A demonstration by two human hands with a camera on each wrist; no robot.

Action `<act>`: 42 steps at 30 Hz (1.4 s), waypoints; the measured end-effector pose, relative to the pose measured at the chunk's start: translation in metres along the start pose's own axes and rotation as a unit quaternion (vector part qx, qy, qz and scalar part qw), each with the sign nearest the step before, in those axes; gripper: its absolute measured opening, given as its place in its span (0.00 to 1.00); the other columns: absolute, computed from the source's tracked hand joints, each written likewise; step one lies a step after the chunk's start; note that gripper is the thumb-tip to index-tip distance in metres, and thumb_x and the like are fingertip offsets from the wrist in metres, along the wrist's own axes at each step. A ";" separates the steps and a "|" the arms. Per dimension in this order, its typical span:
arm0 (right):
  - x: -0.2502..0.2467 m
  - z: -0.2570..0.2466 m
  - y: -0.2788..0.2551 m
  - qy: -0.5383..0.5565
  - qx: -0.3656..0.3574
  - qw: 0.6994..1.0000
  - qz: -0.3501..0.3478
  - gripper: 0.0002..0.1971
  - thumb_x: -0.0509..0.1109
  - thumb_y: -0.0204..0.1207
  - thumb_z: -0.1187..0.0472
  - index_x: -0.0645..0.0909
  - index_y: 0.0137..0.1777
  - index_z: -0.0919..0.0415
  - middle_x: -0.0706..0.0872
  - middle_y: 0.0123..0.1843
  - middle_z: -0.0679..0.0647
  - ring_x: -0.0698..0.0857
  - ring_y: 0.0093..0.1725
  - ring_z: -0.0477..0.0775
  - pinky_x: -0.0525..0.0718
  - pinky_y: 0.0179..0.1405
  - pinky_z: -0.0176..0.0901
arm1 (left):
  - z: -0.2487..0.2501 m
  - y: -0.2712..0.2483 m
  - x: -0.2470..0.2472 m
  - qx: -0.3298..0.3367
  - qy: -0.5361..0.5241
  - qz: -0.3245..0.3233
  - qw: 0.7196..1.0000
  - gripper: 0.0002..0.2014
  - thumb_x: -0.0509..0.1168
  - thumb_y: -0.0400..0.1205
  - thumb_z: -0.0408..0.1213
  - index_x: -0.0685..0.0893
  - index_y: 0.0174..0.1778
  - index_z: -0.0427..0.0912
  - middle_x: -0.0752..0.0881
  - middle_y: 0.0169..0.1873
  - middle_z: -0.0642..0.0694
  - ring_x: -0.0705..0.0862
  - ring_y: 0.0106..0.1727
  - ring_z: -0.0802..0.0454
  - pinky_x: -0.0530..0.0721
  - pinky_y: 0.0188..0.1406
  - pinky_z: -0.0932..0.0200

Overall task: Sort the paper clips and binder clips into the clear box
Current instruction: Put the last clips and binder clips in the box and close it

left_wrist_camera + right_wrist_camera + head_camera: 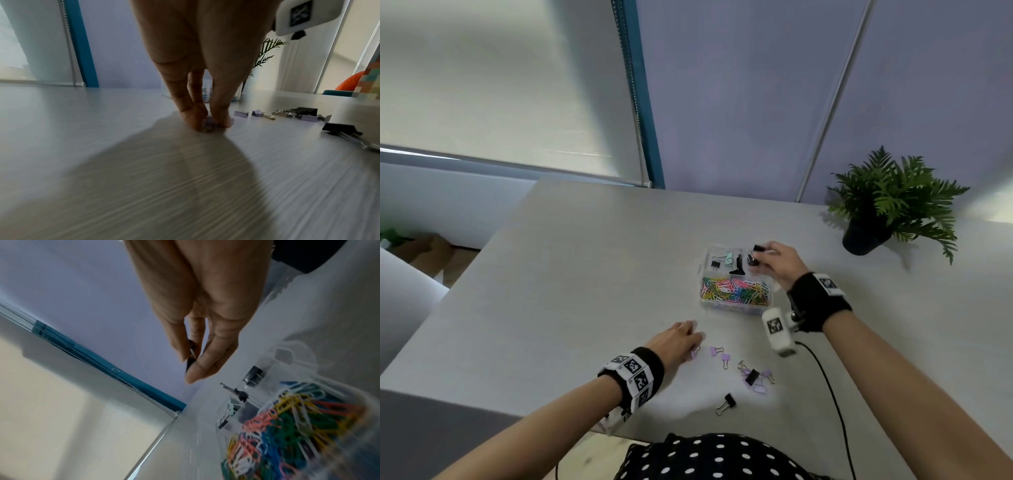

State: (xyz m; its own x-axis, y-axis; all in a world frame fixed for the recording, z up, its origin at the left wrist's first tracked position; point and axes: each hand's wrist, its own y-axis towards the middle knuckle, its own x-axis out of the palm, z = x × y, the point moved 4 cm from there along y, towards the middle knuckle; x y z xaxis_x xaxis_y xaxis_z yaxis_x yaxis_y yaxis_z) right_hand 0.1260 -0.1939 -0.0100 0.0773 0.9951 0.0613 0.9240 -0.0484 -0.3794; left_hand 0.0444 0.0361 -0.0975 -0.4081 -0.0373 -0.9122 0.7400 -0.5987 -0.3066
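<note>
Table point(571, 274): pale grey top carrying everything; its far edge runs along a lilac wall.
Potted plant point(887, 202): a fern in a dark pot, at the far right corner of the table.
Clear box point(736, 308): right of the table's middle, well in from the edges, split into compartments.
Near compartment: heaped with paper clips point(736, 290) in many colours: yellow, green, pink, blue.
Far compartments: a few binder clips, among them a small black one point(716, 264), a mint one point(729, 259) and a larger black one point(738, 265).
Right hand point(779, 262): over the far right part of the box, thumb and fingers pinching a black binder clip point(757, 248) just above the rim.
Left hand point(674, 339): down on the table near the front edge, fingertips pinching a lilac binder clip point(209, 124) that touches the surface.
Loose clips: just right of the left hand, two more lilac ones point(719, 353), then a small cluster point(755, 376) of lilac around one black.
Lone black binder clip point(726, 403): nearest the front edge, apart from the cluster.
</note>
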 end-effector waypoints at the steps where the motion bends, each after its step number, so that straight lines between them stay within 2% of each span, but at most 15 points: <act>1: -0.001 -0.001 0.008 -0.011 -0.001 1.000 0.015 0.08 0.65 0.77 0.70 0.76 0.54 0.70 0.81 0.52 0.67 0.86 0.46 0.60 0.90 0.43 0.40 | 0.000 -0.001 0.002 -0.001 0.001 -0.004 1.000 0.11 0.63 0.79 0.31 0.74 0.55 0.47 0.75 0.49 0.48 0.76 0.46 0.50 0.85 0.49 0.51; 4: -0.003 -0.001 0.015 -0.173 -0.026 0.983 0.048 0.15 0.66 0.78 0.62 0.76 0.62 0.68 0.83 0.57 0.65 0.85 0.51 0.60 0.84 0.59 0.50 | 0.005 -0.003 0.001 -0.006 -0.014 -0.006 1.000 0.11 0.62 0.79 0.32 0.76 0.58 0.41 0.77 0.52 0.43 0.79 0.51 0.45 0.82 0.50 0.52; 7: 0.009 0.001 -0.020 -0.362 -0.103 0.926 -0.016 0.12 0.66 0.77 0.64 0.77 0.60 0.66 0.83 0.51 0.56 0.83 0.49 0.55 0.82 0.55 0.45 | 0.006 -0.003 -0.003 -0.011 -0.045 -0.008 0.999 0.08 0.61 0.80 0.35 0.77 0.53 0.38 0.76 0.49 0.43 0.80 0.47 0.44 0.80 0.49 0.53; 10: 0.017 0.036 -0.067 -0.519 -0.115 0.833 -0.151 0.09 0.67 0.76 0.61 0.78 0.55 0.60 0.82 0.51 0.53 0.80 0.47 0.50 0.81 0.52 0.41 | 0.003 -0.001 -0.007 -0.008 -0.092 -0.003 0.996 0.09 0.64 0.80 0.37 0.79 0.49 0.34 0.72 0.44 0.47 0.74 0.43 0.51 0.72 0.44 0.64; 12: 0.012 0.071 -0.092 -0.608 -0.065 0.767 -0.194 0.16 0.68 0.75 0.53 0.73 0.60 0.57 0.79 0.59 0.54 0.78 0.50 0.51 0.78 0.49 0.42 | 0.001 -0.001 -0.013 -0.005 -0.121 0.005 0.993 0.08 0.65 0.80 0.38 0.78 0.46 0.36 0.73 0.43 0.49 0.74 0.43 0.53 0.68 0.42 0.68; 14: 0.008 0.102 -0.111 -0.642 -0.026 0.740 -0.197 0.28 0.71 0.70 0.46 0.67 0.65 0.56 0.72 0.64 0.54 0.75 0.58 0.55 0.78 0.51 0.47 | 0.001 0.000 -0.020 -0.009 -0.152 0.014 0.988 0.07 0.66 0.79 0.40 0.77 0.44 0.40 0.76 0.42 0.49 0.77 0.43 0.52 0.71 0.43 0.67; 16: 0.011 0.122 -0.122 -0.649 -0.023 0.740 -0.176 0.34 0.71 0.67 0.41 0.63 0.68 0.56 0.68 0.66 0.55 0.69 0.64 0.56 0.80 0.53 0.51 | 0.005 0.003 -0.030 -0.017 -0.184 0.019 0.983 0.06 0.67 0.79 0.39 0.78 0.44 0.41 0.79 0.42 0.49 0.79 0.43 0.52 0.76 0.45 0.65; 18: 0.014 0.130 -0.123 -0.650 -0.041 0.746 -0.142 0.34 0.69 0.68 0.39 0.63 0.69 0.55 0.67 0.66 0.56 0.67 0.65 0.56 0.80 0.54 0.51 | 0.011 0.012 -0.046 -0.017 -0.210 0.033 0.977 0.06 0.67 0.79 0.39 0.79 0.44 0.40 0.80 0.41 0.48 0.80 0.42 0.52 0.81 0.47 0.61; 20: 0.018 0.133 -0.120 -0.640 -0.055 0.757 -0.120 0.29 0.67 0.71 0.44 0.65 0.68 0.55 0.68 0.64 0.57 0.67 0.64 0.57 0.79 0.54 0.50 | 0.016 0.027 -0.065 -0.015 -0.223 0.054 0.973 0.06 0.67 0.79 0.39 0.77 0.43 0.42 0.80 0.40 0.47 0.81 0.42 0.52 0.84 0.50 0.58; 24: 0.023 0.137 -0.115 -0.625 -0.070 0.766 -0.133 0.17 0.61 0.77 0.56 0.68 0.65 0.58 0.70 0.63 0.60 0.70 0.61 0.60 0.73 0.48 0.46 | 0.017 0.070 -0.096 -0.033 -0.200 0.096 0.974 0.07 0.67 0.79 0.38 0.75 0.41 0.42 0.81 0.41 0.44 0.80 0.43 0.50 0.80 0.49 0.61; 28: 0.025 0.134 -0.110 -0.626 -0.066 0.762 -0.153 0.18 0.60 0.75 0.63 0.68 0.65 0.60 0.72 0.62 0.62 0.72 0.60 0.61 0.63 0.46 0.42 | 0.013 0.109 -0.115 -0.065 -0.142 0.113 0.981 0.09 0.66 0.79 0.36 0.81 0.50 0.33 0.84 0.51 0.36 0.82 0.52 0.41 0.78 0.55 0.55; 32: 0.026 0.133 -0.107 -0.645 -0.067 0.745 -0.157 0.19 0.59 0.75 0.64 0.67 0.66 0.61 0.73 0.63 0.63 0.73 0.60 0.61 0.64 0.45 0.43 | 0.008 0.121 -0.117 -0.081 -0.145 0.120 0.979 0.12 0.62 0.81 0.32 0.79 0.59 0.33 0.82 0.57 0.34 0.82 0.57 0.40 0.78 0.60 0.54; 35: 0.022 0.135 -0.104 -0.624 -0.066 0.762 -0.161 0.16 0.61 0.75 0.63 0.70 0.62 0.61 0.76 0.60 0.62 0.76 0.58 0.61 0.66 0.44 0.43 | 0.020 0.100 -0.111 -0.030 -0.163 0.134 0.977 0.12 0.61 0.82 0.32 0.78 0.60 0.34 0.82 0.57 0.37 0.82 0.56 0.43 0.81 0.64 0.53; 39: 0.010 0.133 -0.103 -0.564 -0.068 0.809 -0.153 0.14 0.65 0.74 0.64 0.74 0.60 0.60 0.79 0.56 0.60 0.79 0.55 0.60 0.68 0.45 0.43 | 0.044 0.057 -0.071 0.095 -0.142 0.000 0.985 0.11 0.60 0.82 0.32 0.80 0.59 0.38 0.84 0.56 0.41 0.84 0.56 0.48 0.83 0.63 0.54; 42: 0.006 0.131 -0.103 -0.558 -0.073 0.814 -0.140 0.13 0.65 0.74 0.64 0.75 0.59 0.59 0.80 0.55 0.60 0.80 0.53 0.61 0.74 0.49 0.46 | 0.047 0.037 -0.031 0.098 -0.060 -0.087 0.990 0.20 0.65 0.79 0.33 0.74 0.68 0.47 0.76 0.65 0.43 0.79 0.62 0.47 0.81 0.64 0.49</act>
State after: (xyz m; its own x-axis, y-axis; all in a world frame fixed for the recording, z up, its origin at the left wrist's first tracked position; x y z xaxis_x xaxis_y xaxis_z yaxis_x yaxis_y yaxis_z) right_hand -0.0182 -0.1720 -0.0914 -0.4574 0.4226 -0.7824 0.8880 0.2641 -0.3765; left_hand 0.0596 -0.0228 -0.0678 -0.5891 -0.0086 -0.8080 0.5402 -0.7478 -0.3859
